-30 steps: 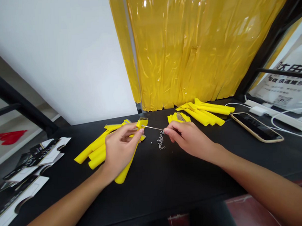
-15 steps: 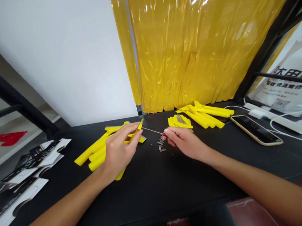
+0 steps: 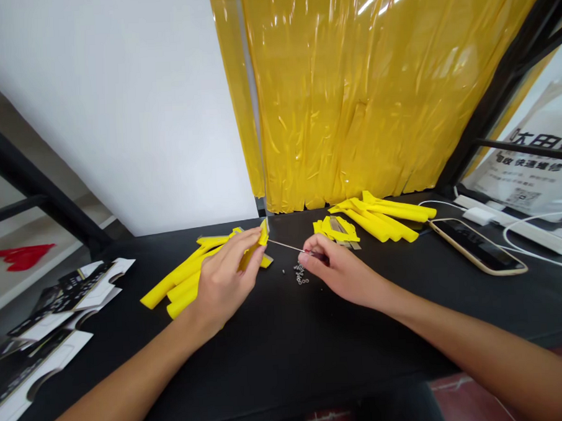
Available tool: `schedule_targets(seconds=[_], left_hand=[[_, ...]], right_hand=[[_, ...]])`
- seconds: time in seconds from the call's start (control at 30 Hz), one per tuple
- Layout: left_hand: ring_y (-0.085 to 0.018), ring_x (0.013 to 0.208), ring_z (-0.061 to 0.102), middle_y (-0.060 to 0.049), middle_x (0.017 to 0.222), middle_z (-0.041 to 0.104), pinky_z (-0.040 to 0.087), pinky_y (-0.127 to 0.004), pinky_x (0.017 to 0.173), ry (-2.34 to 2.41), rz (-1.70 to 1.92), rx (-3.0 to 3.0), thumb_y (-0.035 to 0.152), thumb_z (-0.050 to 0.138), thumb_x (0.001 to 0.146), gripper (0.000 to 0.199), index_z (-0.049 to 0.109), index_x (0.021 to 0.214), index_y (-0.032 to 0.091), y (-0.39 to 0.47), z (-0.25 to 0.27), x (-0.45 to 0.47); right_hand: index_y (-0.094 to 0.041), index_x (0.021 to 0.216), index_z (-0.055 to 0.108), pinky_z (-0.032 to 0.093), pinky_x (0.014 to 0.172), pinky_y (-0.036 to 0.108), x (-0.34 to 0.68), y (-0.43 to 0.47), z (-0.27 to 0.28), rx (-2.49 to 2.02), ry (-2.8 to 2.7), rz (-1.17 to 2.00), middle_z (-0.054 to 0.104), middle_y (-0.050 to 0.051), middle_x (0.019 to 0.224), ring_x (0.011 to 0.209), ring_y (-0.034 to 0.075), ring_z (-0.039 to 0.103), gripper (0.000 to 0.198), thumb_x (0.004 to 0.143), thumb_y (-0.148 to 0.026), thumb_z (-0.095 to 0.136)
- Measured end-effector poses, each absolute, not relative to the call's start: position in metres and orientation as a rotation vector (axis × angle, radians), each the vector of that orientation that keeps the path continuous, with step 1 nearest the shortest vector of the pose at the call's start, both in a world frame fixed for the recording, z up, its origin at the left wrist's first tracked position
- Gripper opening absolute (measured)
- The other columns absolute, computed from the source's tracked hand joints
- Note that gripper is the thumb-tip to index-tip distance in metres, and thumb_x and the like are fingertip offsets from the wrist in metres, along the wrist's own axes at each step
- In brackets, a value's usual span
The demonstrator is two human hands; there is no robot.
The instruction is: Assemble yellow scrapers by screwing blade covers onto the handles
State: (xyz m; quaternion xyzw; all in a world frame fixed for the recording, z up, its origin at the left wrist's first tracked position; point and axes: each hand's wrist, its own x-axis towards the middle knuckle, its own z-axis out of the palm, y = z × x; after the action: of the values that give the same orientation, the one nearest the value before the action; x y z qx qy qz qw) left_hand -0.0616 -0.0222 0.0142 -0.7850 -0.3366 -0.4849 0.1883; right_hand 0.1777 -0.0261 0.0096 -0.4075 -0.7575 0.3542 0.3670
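Note:
My left hand [image 3: 228, 278] is closed around a yellow plastic piece [image 3: 264, 232], whose tip sticks up past the fingers. In my right hand [image 3: 327, 261], a thin screwdriver [image 3: 286, 244] with a reddish handle is gripped, its metal shaft pointing left to the yellow piece. Whether the tip touches the piece is too small to tell. Below the shaft lies a small heap of screws and nuts [image 3: 301, 275] on the black table. Yellow plastic handles [image 3: 179, 283] lie beside and partly under my left hand. Flat yellow pieces [image 3: 336, 229], some with grey metal, lie beyond my right hand.
More yellow handles [image 3: 379, 218] are piled at the back right, near a phone [image 3: 480, 245], white cables and a power strip [image 3: 533, 230]. Black and white cardboard packages [image 3: 66, 313] lie at the left. A yellow plastic curtain [image 3: 341, 96] hangs behind the table.
My right hand has turned, its fingers rolling round the screwdriver handle. The yellow piece in my left hand has tilted a little, showing more of its face.

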Motion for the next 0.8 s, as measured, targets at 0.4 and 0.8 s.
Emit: schedule_targets(seconds=[0.4, 0.8], left_hand=[[-0.022, 0.101, 0.072, -0.009, 0.111, 0.075, 0.061, -0.038, 0.092, -0.984, -1.305, -2.16, 0.009, 0.068, 0.087, 0.028, 0.065, 0.114, 0.017, -0.0194, 0.0147, -0.0646], [-0.023, 0.108, 0.07, -0.011, 0.119, 0.072, 0.06, -0.038, 0.094, -0.945, -1.186, -2.179, 0.007, 0.067, 0.087, 0.037, 0.06, 0.122, 0.016, -0.0201, 0.0157, -0.0676]], right_hand=[[-0.023, 0.096, 0.058, 0.039, 0.065, 0.027, 0.1782, -0.0298, 0.0114, -1.03, -2.059, 0.783, 0.061, -0.002, 0.076, 0.069, 0.014, 0.055, 0.025, 0.103, -0.042, 0.043], [-0.022, 0.093, 0.059, 0.039, 0.065, 0.027, 0.1801, -0.0241, 0.0106, -1.013, -1.978, 0.914, 0.055, -0.001, 0.076, 0.07, 0.014, 0.051, 0.032, 0.101, -0.048, 0.043]])
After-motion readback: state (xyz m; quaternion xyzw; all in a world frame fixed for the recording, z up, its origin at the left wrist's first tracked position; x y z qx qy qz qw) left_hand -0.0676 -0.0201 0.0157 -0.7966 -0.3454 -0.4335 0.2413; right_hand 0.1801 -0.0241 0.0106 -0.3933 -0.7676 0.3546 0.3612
